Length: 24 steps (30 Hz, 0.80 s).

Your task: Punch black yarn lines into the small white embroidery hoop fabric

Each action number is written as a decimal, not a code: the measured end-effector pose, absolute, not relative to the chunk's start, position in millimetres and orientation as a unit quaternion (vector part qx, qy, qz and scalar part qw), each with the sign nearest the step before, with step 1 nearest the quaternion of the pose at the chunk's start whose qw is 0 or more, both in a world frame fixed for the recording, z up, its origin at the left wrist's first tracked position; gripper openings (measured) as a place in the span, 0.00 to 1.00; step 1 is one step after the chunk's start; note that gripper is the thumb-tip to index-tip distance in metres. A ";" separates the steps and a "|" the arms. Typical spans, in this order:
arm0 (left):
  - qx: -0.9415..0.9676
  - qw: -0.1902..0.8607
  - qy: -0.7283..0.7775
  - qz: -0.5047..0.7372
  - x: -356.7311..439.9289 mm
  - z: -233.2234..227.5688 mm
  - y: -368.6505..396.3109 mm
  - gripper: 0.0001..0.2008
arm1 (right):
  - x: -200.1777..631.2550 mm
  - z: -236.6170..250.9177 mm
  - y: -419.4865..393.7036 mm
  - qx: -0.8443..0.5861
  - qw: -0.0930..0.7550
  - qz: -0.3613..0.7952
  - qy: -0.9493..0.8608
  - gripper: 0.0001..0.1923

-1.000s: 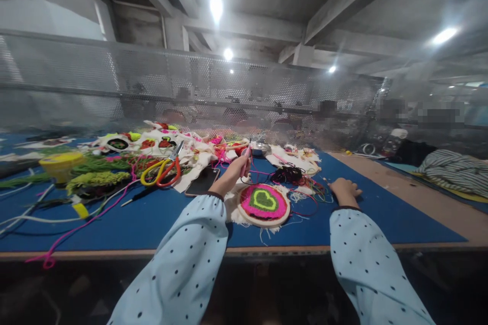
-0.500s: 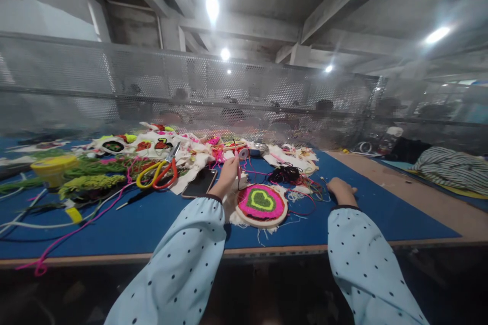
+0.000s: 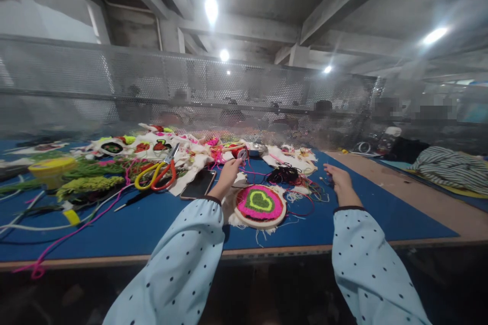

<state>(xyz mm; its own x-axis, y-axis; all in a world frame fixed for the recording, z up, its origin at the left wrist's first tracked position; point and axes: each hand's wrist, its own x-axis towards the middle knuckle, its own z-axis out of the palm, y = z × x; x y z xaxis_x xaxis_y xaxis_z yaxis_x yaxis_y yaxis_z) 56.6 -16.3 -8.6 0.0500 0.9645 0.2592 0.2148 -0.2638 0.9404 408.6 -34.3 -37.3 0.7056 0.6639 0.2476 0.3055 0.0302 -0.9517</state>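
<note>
My left hand (image 3: pixel 227 179) is closed, with a small pale round thing (image 3: pixel 242 154) at its fingertips, too blurred to name. It is above the left side of an embroidery hoop (image 3: pixel 261 206), where pink cloth carries a green heart with a yellow outline. My right hand (image 3: pixel 340 184) is raised over the blue mat, right of the loose threads. Its thumb and forefinger come close together; anything between them is too fine to make out. A tangle of black thread (image 3: pixel 284 174) lies behind the hoop. Beside my left wrist is a dark phone (image 3: pixel 198 184).
Left of the phone are scissors (image 3: pixel 157 175) with yellow and orange handles, a yellow tub (image 3: pixel 52 171) and green yarn (image 3: pixel 89 186). White embroidered cloth (image 3: pixel 152 146) is heaped behind. A metal bowl (image 3: pixel 257 150) stands further back. Striped fabric (image 3: pixel 450 166) lies far right.
My right hand has lifted off the mat and turned, its fingers now pointing up and inward. The round thing at my left fingertips has turned; that hand has barely moved.
</note>
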 end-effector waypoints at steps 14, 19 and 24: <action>0.789 0.031 0.506 0.347 65.8 -13.5 -38.2 0.20 | 325.4 -36.6 -30.3 -0.502 0.678 0.262 -0.470 0.10; 0.783 0.083 0.494 0.369 65.6 -17.8 -35.8 0.21 | 256.2 -22.1 -21.8 -0.399 0.681 0.327 -0.520 0.12; 0.788 0.067 0.509 0.341 64.6 -19.7 -34.5 0.22 | 228.2 -20.1 -18.2 -0.332 0.666 0.353 -0.567 0.12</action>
